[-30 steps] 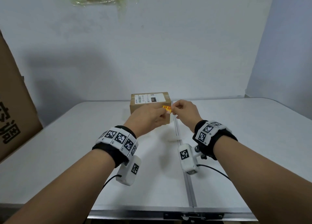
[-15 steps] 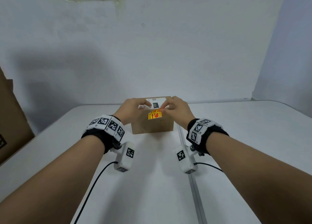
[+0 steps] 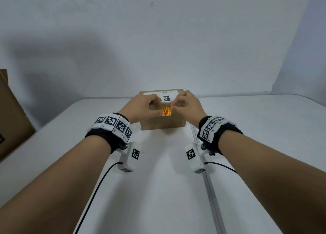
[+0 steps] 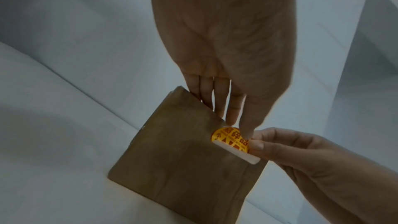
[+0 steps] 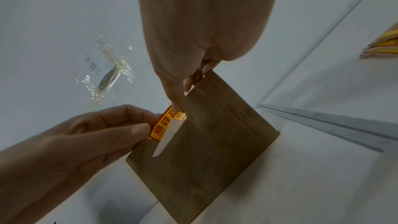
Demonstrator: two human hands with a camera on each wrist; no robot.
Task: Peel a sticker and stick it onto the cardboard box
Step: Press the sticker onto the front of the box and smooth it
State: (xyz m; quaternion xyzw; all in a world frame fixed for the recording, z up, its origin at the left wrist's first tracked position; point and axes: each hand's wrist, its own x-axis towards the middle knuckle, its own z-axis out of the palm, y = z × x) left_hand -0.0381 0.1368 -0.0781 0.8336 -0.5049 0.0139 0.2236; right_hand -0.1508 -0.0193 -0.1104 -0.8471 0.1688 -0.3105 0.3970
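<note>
A small brown cardboard box (image 3: 162, 123) stands on the white table (image 3: 158, 189) near the wall, with a white shipping label (image 3: 165, 97) on top. A yellow sticker with red characters (image 3: 166, 111) is held against the upper part of the box's front face. My left hand (image 3: 157, 110) pinches the sticker's left edge and my right hand (image 3: 173, 107) pinches its upper right edge. In the left wrist view the sticker (image 4: 231, 140) shows a white underside along its lower edge, lifted off the box (image 4: 183, 168). The right wrist view shows the sticker (image 5: 165, 125) between both hands.
A large cardboard carton (image 3: 10, 113) leans at the far left. A metal seam (image 3: 212, 195) runs along the table on the right. Clear tape (image 5: 109, 77) is stuck on the wall. A stack of yellow sheets (image 5: 385, 43) lies far right.
Both hands have carried the sticker from in front of the box's right top corner to its front face. The view has moved closer and tilted down.
</note>
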